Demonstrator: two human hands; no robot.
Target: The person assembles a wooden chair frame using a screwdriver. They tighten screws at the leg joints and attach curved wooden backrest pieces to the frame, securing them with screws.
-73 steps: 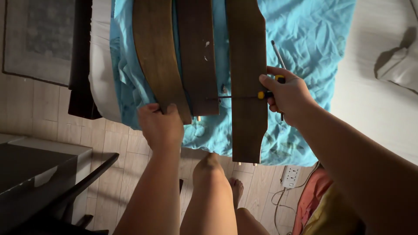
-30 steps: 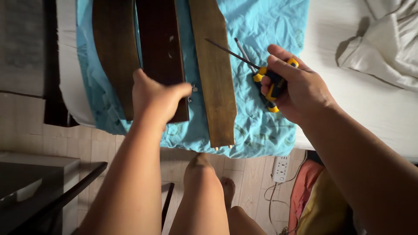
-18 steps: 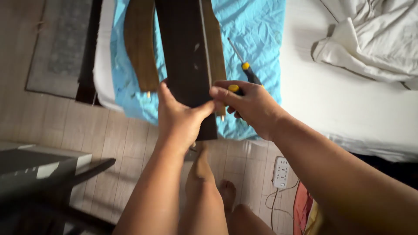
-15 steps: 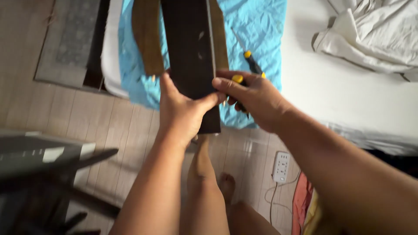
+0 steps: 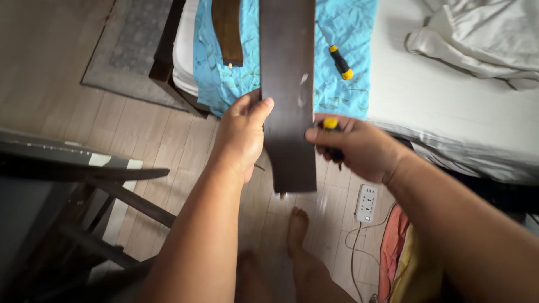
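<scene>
Holding dark wooden slat [image 5: 287, 84] lengthwise between both hands, near end jutting past bed [image 5: 449, 106] edge over floor, so both sides reachable. Left hand [image 5: 241, 134] grip wrapped on slat's left edge, thumb on top. Right hand [image 5: 359, 147] pinches right edge while fist also closed round yellow-black screwdriver [image 5: 330, 124]. Second screwdriver [image 5: 340, 62] and curved brown slat [image 5: 227, 31] lie on blue cloth [image 5: 342, 95], apart from hands.

Bare forearms, no sleeves; bare foot [image 5: 297, 224]; orange-yellow garment [image 5: 401, 264] at lap.

Dark brown plank [image 5: 287, 84], patterned turquoise cloth [image 5: 342, 28]
</scene>
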